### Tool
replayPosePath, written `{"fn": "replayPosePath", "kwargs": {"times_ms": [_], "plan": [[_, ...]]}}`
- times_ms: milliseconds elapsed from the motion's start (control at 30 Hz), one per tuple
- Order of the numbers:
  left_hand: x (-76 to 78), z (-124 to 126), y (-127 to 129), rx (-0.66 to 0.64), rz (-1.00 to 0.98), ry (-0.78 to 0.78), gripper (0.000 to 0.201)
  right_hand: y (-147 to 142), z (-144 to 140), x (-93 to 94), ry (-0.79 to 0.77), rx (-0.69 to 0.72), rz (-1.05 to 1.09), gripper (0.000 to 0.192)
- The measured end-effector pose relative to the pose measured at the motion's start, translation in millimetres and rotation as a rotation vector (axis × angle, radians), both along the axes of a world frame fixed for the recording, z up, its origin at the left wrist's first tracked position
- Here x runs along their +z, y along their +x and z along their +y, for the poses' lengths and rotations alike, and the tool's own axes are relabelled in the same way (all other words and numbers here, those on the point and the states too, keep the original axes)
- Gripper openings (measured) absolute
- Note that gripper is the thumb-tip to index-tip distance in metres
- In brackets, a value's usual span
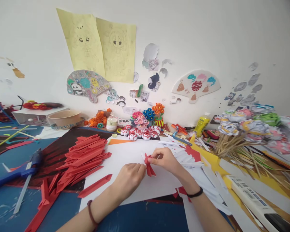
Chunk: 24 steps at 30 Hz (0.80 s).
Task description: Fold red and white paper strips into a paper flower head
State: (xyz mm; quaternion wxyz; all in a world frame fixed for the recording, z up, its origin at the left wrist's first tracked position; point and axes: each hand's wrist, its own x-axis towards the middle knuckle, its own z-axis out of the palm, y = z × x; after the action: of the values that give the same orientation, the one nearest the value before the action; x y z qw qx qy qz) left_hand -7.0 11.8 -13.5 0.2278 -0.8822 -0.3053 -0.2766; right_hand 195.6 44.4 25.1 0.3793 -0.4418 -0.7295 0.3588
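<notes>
A small folded red and white paper piece sits between both hands, just above a large white sheet. My left hand pinches its lower left side with fingers closed. My right hand grips its upper right part. A pile of folded red paper strips lies to the left of the white sheet. One loose red strip rests near my left wrist. White folded strips lie just beyond my right hand.
A blue glue gun lies at the far left. Small red and white paper flowers, a jar and a glue bottle stand at the back. Paper flowers on sticks fill the right side. A bowl sits back left.
</notes>
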Motion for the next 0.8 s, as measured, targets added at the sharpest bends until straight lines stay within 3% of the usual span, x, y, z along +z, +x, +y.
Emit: {"fn": "replayPosePath", "kwargs": {"times_ms": [167,567,800], "plan": [[1.6,0.4,-1.0,0.017,-0.062,0.027,0.027,-1.0,-5.9,7.1,0.035,0.096,0.069,0.018],[11.8,0.5,-2.6,-0.078,0.087,0.055,0.029,-4.0,-0.1,-2.9,0.039,-0.016,0.083,0.015],[4.9,6.3,-3.7,0.073,-0.17,-0.12,0.032,4.1,0.6,5.3,-0.013,0.0,0.038,0.026]]}}
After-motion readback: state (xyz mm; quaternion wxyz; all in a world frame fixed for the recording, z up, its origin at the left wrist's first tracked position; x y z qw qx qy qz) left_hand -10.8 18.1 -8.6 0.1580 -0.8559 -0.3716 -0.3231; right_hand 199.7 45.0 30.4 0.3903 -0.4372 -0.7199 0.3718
